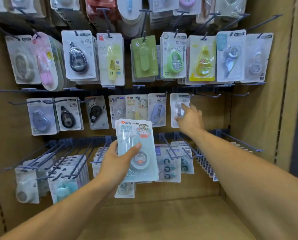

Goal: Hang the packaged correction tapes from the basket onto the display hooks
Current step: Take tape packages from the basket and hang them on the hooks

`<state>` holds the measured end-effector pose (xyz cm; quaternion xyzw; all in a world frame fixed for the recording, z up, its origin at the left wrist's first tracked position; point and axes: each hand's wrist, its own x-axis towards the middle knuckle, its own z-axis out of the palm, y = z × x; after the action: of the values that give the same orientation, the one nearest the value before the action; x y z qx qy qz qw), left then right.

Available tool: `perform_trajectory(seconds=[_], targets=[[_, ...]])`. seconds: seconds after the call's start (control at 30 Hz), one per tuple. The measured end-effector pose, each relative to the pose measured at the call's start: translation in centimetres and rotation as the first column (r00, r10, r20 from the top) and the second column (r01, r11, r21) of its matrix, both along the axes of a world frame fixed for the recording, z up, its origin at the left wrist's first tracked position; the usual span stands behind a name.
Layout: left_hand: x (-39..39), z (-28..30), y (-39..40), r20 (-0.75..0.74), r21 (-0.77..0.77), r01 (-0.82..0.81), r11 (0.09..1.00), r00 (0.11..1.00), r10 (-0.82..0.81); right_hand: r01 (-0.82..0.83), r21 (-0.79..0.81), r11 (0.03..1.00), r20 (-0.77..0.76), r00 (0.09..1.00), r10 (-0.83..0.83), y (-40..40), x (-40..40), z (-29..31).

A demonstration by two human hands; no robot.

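My left hand (118,158) grips a small stack of light-blue packaged correction tapes (141,163), held upright in front of the middle of the display. My right hand (190,118) reaches to the middle row and holds a clear packaged correction tape (176,108) that hangs on a display hook (188,96). Its fingers lie over the blister. The basket is not in view.
Rows of packaged correction tapes hang on a brown pegboard wall (214,110). Bare hooks (209,96) stick out right of my right hand. Long blue hooks (240,141) jut forward in the bottom row. A cardboard side wall (266,101) closes the right; a cardboard floor (162,219) lies below.
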<state>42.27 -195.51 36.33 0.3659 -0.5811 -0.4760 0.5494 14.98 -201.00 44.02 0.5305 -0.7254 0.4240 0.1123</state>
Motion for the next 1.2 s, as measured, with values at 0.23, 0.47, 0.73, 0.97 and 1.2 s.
perform_trajectory(seconds=[0.23,0.47,0.73,0.97,1.2], targets=[[-1.9,0.3,1.5,-0.084,0.014,0.021,1.000,0.996,-0.019,-0.320,-0.345,0.882,0.045,0.933,0.356,6.9,6.5,-4.5],[-3.0,0.8,3.0,-0.209,0.035,0.063,0.997,0.976,-0.054,-0.510,-0.151,0.847,0.061,0.850,0.523,14.1,12.8,-9.5],[-2.8,0.7,4.4,-0.241,0.074,0.076,0.994,0.969,-0.056,-0.440,-0.157,0.884,0.023,0.893,0.449,14.5,13.1,-9.0],[-1.0,1.0,4.0,-0.203,0.168,0.042,0.985,0.979,-0.008,-0.424,-0.155,0.892,0.122,0.888,0.443,13.7,12.8,-8.3],[0.9,-0.2,3.2,-0.127,0.179,-0.074,0.981,0.987,0.098,-0.433,-0.062,0.899,0.102,0.894,0.437,12.3,12.9,-8.5]])
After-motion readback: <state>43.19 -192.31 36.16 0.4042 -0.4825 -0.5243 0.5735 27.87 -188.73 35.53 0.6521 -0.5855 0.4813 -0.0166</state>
